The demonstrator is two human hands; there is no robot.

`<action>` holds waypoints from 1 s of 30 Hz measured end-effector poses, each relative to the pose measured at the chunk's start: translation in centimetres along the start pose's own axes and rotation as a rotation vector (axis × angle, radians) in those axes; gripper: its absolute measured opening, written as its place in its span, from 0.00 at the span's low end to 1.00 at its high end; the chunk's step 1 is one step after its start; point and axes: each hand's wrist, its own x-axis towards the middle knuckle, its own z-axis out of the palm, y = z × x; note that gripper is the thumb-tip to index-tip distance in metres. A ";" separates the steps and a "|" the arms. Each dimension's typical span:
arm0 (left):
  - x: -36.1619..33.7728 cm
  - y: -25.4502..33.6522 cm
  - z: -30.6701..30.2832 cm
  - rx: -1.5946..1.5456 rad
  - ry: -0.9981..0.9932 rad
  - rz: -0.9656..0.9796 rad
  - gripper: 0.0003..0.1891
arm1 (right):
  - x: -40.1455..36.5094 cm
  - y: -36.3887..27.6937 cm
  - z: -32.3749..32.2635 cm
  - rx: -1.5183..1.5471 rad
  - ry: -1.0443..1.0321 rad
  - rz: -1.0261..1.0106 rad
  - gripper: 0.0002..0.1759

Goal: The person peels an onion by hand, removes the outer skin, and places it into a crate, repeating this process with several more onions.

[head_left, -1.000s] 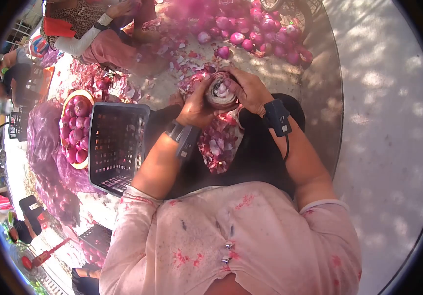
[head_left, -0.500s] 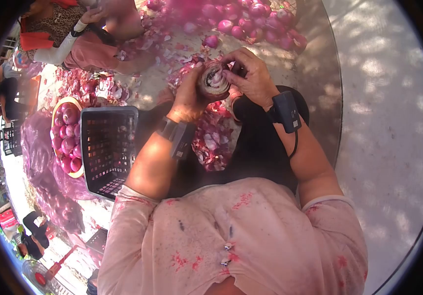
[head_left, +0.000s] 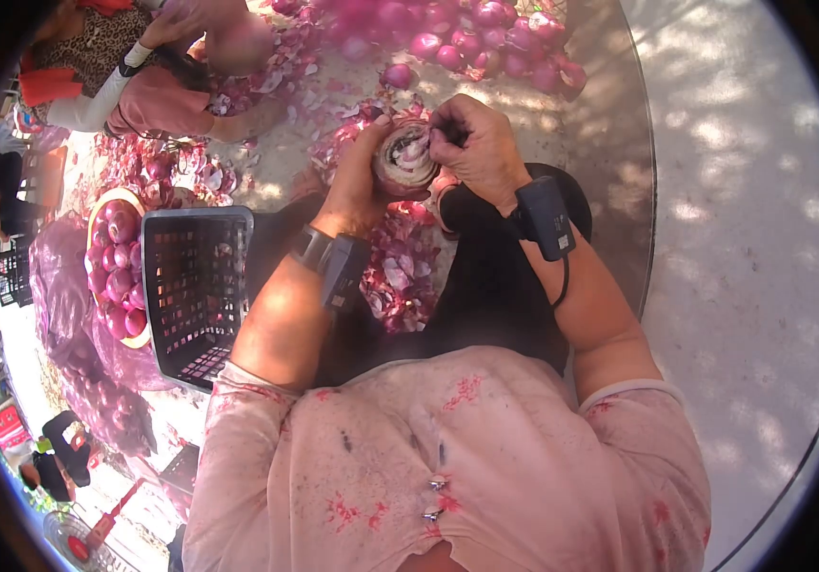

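Note:
A large red onion (head_left: 407,164) is clasped in my left hand (head_left: 360,176), whose fingers wrap round its left side and underside. The onion's open end faces up, showing pale rings with dark, blackish patches between the layers. My right hand (head_left: 484,151) is closed in a pinch at the onion's right edge. What lies between that thumb and forefinger is too small to make out. Below both hands, a heap of loose onion skins (head_left: 404,276) lies on the ground between my legs.
At my left stands a black plastic crate (head_left: 154,296), beside a round basin (head_left: 142,203) of red onions. A pile of onions (head_left: 457,48) lies ahead. Another person (head_left: 95,57) sits front left among scattered skins. A fan (head_left: 80,543) stands at lower left.
My right hand has drawn slightly away from the onion's open face to its right edge. The onion shows more of its rings. The whole view has shifted a little.

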 end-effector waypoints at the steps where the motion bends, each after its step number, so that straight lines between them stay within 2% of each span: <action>1: 0.1 0.0 -0.2 -0.001 0.001 0.000 0.22 | 0.0 -0.4 0.0 -0.006 -0.011 0.011 0.10; 6: -0.5 0.3 0.6 -0.177 -0.043 -0.109 0.21 | -0.1 -0.8 -0.3 -0.012 -0.038 0.020 0.10; 8: -0.4 0.3 0.2 -0.197 -0.046 -0.126 0.21 | -0.1 -1.2 -0.5 -0.180 -0.062 -0.171 0.11; 13: 0.0 -0.1 -1.2 -0.231 -0.032 -0.144 0.22 | -0.1 -1.7 -0.1 -0.289 -0.035 -0.305 0.10; 15: 0.3 -0.2 -2.4 -0.278 -0.167 -0.218 0.22 | -0.1 -2.0 0.0 -0.343 -0.026 -0.360 0.10; 16: 0.0 0.0 -2.0 -0.279 -0.167 -0.214 0.22 | 0.0 -2.2 0.1 -0.344 -0.036 -0.382 0.10; 18: -0.5 0.0 -1.0 -0.241 -0.011 -0.171 0.22 | 0.0 -2.2 0.1 -0.341 -0.050 -0.405 0.10; 21: -1.2 0.5 0.0 -0.167 -0.009 -0.094 0.21 | 0.0 -1.6 0.2 -0.311 -0.066 -0.422 0.10; 22: -1.1 0.5 0.0 -0.166 -0.012 -0.092 0.21 | -0.1 -1.3 0.3 -0.151 -0.073 -0.276 0.10; 23: -0.9 0.7 0.1 -0.082 0.002 0.030 0.21 | 0.0 -1.0 0.3 0.007 -0.080 -0.130 0.12; 24: -0.8 0.8 0.1 0.002 0.016 0.153 0.21 | 0.0 -0.8 0.3 0.005 -0.082 -0.134 0.12; 26: -0.7 1.1 0.1 0.030 0.002 0.175 0.20 | 0.1 -0.9 0.3 0.205 -0.127 -0.045 0.12; 30: -0.4 1.2 -1.3 0.100 -0.051 0.167 0.19 | 0.1 -1.6 -0.4 0.150 -0.177 -0.041 0.12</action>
